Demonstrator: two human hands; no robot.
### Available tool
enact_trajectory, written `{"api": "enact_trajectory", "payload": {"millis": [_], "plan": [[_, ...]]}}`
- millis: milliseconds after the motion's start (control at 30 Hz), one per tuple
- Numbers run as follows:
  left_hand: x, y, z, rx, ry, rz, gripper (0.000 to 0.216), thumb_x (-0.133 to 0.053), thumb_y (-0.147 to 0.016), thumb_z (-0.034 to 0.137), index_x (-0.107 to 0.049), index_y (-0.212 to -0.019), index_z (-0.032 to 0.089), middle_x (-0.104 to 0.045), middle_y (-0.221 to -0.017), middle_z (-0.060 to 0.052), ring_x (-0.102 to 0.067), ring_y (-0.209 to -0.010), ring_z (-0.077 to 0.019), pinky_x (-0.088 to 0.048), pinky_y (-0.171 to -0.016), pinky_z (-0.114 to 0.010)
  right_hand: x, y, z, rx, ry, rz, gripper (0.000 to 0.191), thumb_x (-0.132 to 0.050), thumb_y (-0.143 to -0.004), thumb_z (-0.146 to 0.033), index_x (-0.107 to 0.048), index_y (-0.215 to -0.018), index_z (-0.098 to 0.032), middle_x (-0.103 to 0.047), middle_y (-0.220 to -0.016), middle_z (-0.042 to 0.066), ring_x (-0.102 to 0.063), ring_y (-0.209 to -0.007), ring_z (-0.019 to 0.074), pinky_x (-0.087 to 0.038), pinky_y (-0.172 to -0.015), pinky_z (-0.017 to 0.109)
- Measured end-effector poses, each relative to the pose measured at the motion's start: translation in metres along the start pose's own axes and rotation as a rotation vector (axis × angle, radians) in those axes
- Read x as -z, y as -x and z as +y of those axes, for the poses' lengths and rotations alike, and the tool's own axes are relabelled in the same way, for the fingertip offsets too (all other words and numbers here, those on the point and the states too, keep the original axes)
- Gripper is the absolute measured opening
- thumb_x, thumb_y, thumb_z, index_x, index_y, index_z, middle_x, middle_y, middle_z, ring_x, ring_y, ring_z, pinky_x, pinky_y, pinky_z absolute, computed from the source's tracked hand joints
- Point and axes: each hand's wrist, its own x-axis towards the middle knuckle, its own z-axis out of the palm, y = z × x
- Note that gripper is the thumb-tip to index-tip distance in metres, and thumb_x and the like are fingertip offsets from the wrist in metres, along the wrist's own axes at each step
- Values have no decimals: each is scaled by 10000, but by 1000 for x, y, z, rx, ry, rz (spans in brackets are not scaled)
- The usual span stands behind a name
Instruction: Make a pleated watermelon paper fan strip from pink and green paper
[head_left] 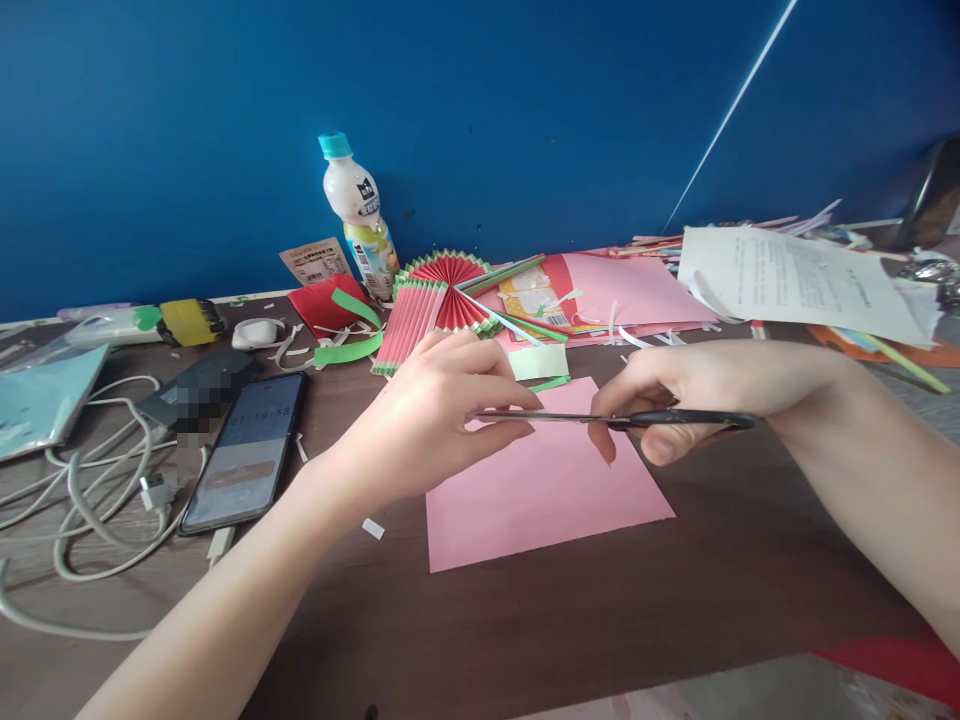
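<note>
My right hand (667, 400) grips black-handled scissors (682, 418) level above the table, blades pointing left. The blades run between the thumb and fingers of my left hand (457, 405), which are pinched close about their tip. Whether those fingers press on the blade or on some thin thing beside it, I cannot tell. Beneath both hands lies a flat pink sheet of paper (540, 500), its far part covered by them. Just behind my left hand, a pleated red and pink paper fan (420, 315) with green edges rests among paper strips.
Along the blue wall stand a drink bottle (356, 215) and pink paper (619, 285). A printed sheet (795, 285) lies on strips at the right. To the left are a phone (244, 450), a dark box-like device (199, 385) and coiled white cable (75, 490).
</note>
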Motion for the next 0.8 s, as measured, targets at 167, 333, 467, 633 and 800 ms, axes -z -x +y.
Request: {"api": "enact_trajectory", "payload": {"millis": [167,333,467,633,800], "plan": [[0,0,1,-7,-2,2,117,-613,-784,198,-704,-856,212,-576,-733,1,-494,-720,-125,-376,-670,-262,-1,0,-3,-34,20,16,462,-546,-773,-569,-620,-913,-135,-366,-525,-61,-314,-449,48,-204,-414,199],[1,0,2,15,-3,-5,127,-601,-792,210,-704,-865,221,-578,-743,-7,-499,-727,-135,-382,-669,-265,-1,0,-5,-35,11,23,437,-558,-776,-543,-621,-911,-133,-382,-531,-57,-319,-449,48,-207,-410,199],[0,0,1,10,4,-5,124,-615,-781,206,-700,-868,223,-573,-740,-3,-497,-724,-136,-374,-664,-264,0,0,-2,-17,22,14,413,-564,-785,-518,-617,-919,-132,-399,-536,-55,-334,-447,45,-215,-406,192],[2,0,-1,11,8,1,124,-639,-760,193,-687,-874,197,-584,-757,0,-503,-729,-131,-373,-662,-257,1,2,-4,-28,5,13,366,-569,-791,-478,-613,-903,-133,-396,-525,-59,-329,-425,42,-213,-387,188],[7,-1,-1,49,16,-6,50,-631,-763,202,-653,-806,191,-588,-755,5,-504,-739,-134,-377,-669,-257,0,2,-10,-50,-2,51,361,-597,-753,-475,-616,-870,-134,-452,-580,-34,-347,-444,50,-230,-393,197]]}}
